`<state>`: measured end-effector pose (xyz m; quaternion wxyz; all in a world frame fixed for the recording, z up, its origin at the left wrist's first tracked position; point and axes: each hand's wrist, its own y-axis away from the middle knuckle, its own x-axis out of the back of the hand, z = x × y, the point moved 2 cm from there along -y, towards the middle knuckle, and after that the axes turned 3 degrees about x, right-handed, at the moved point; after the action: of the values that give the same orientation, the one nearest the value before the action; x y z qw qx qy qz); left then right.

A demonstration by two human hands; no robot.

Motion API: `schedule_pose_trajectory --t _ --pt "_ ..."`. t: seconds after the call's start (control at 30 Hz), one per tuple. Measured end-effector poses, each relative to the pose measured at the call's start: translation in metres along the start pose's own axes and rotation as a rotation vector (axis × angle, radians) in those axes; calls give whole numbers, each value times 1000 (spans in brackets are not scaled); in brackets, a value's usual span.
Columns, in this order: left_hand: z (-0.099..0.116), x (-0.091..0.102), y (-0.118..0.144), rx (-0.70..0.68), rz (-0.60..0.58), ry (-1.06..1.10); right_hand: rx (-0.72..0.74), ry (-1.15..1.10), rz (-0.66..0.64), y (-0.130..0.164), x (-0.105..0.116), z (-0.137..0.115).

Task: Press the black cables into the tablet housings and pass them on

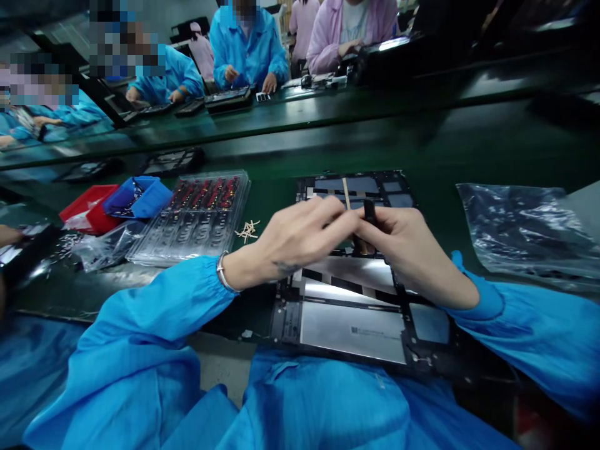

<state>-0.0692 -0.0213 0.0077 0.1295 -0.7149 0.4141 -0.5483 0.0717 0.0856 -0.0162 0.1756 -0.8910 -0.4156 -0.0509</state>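
An opened tablet chassis [356, 325] with silver panels lies in front of me on the green bench. Both hands meet above its middle. My left hand [300, 240] pinches a thin tan strip [346, 192] that sticks up from the fingertips. My right hand [403, 244] holds a small black part [369, 209] against the left fingertips. What lies under the fingers is hidden.
A clear plastic tray [197, 215] of small red and black parts sits to the left, with a blue bin [138, 195], a red bin [87, 206] and loose tan strips [247, 230]. A plastic bag [520, 231] lies right. Several people in blue coats work across the belt.
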Motion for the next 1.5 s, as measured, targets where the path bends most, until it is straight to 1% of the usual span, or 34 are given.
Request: schedule_pose_trajectory --t 0.07,0.13,0.23,0.37,0.43,0.53,0.63,0.73,0.8,0.83,0.87,0.9,1.0,1.07,1.17,1.23,1.33,1.4,1.5 --pt "-7 -1 1 117 -76 14 64 67 -11 2 0 -3" --pt "-9 -2 2 158 -130 19 105 115 -10 3 0 -4" --pt "-8 -3 1 148 -163 0 160 206 -12 3 0 -3" --pt "-5 -2 0 90 -172 -69 196 270 -42 1 1 0" --pt "-4 -1 0 46 -152 -116 184 237 -78 -1 1 0" --pt "0 1 -2 -28 -84 -199 126 137 -117 -2 1 -2" --pt "8 0 -4 -90 -18 -291 30 71 -109 -3 -1 -4" --pt "12 0 -5 -129 22 -345 -15 92 -88 -2 -3 -5" --pt "6 3 -2 -119 14 -314 -4 123 -111 -1 -4 -4" --pt "-2 5 2 -79 -17 -289 -3 131 -126 0 -4 -4" --pt "-12 8 7 -4 -68 -262 -9 133 -138 1 -3 -3" --pt "-25 11 15 102 -134 -236 -25 135 -144 2 -3 -2" --pt "-65 20 47 443 -345 -150 -83 175 -116 3 1 4" --pt "-83 23 71 559 -482 -92 -99 224 -93 2 3 9" --pt "-93 17 99 614 -649 -49 -105 228 -83 2 5 18" --pt "-95 8 108 620 -701 -17 -105 214 -98 3 5 23" --pt "-100 -1 111 619 -746 84 -102 214 -129 6 6 30" --pt "-105 1 110 633 -798 175 -101 196 -131 7 6 32" --pt "-110 17 106 644 -883 296 -111 155 -120 7 5 31"
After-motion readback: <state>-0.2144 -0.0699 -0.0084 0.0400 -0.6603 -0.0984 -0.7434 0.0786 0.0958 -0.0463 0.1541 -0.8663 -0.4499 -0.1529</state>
